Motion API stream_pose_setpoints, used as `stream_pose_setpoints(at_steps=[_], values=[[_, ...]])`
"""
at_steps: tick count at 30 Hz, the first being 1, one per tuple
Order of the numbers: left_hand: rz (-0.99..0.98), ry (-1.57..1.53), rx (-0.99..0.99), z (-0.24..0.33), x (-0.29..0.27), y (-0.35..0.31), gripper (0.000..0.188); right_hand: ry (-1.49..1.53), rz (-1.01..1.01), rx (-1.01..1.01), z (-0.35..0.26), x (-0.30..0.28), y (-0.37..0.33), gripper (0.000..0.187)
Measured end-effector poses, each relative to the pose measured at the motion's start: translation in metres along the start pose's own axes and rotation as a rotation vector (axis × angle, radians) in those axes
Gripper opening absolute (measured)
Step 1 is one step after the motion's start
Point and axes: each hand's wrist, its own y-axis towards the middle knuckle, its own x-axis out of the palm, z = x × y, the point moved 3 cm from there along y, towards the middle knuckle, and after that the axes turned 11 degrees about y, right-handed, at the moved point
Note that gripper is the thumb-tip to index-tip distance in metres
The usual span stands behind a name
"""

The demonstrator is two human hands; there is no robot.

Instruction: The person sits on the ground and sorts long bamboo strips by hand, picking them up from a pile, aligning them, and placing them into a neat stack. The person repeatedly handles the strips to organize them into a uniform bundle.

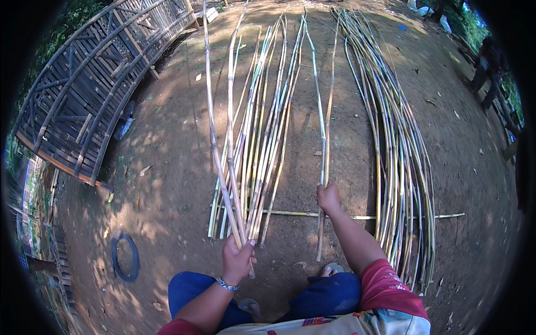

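My left hand (238, 259) is closed around the near ends of two long bamboo poles (214, 151), which fan slightly apart toward the far side. Further right, my right hand (329, 199) grips two thinner bamboo poles (321, 120) a little above their near ends; these spread apart toward their far ends. Between my hands lies a loose group of bamboo poles (261, 134) on the soil. A larger bundle of poles (403, 151) stretches along the ground to the right. One thin pole (449, 215) lies crosswise beneath both groups.
A slatted bamboo structure (84, 95) stands at the far left, with a plastic bottle (127, 128) beside it. A dark ring (125, 257) rests on the ground at the left. Another person (487, 72) is at the far right. My feet are close behind the poles' near ends.
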Motion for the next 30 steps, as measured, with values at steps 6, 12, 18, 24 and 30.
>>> stream_pose_setpoints(at_steps=[6,12,18,24,30], values=[[0.029,-0.035,0.005,0.002,-0.002,0.008,0.019,-0.220,0.139,-0.225,0.002,-0.009,0.012,0.022],[0.056,-0.060,0.015,-0.003,-0.016,0.005,0.019,0.410,-0.069,0.220,-0.019,-0.004,-0.001,0.022],[0.075,-0.044,-0.003,-0.006,-0.013,0.007,0.021,0.215,-0.083,0.230,0.000,-0.020,0.035,0.019],[0.101,0.001,-0.005,-0.014,-0.022,0.006,0.018,0.360,-0.261,0.349,0.018,0.018,0.014,0.019],[0.081,0.007,-0.011,-0.013,-0.016,0.008,0.016,0.393,-0.414,0.468,0.057,0.030,0.016,0.019]])
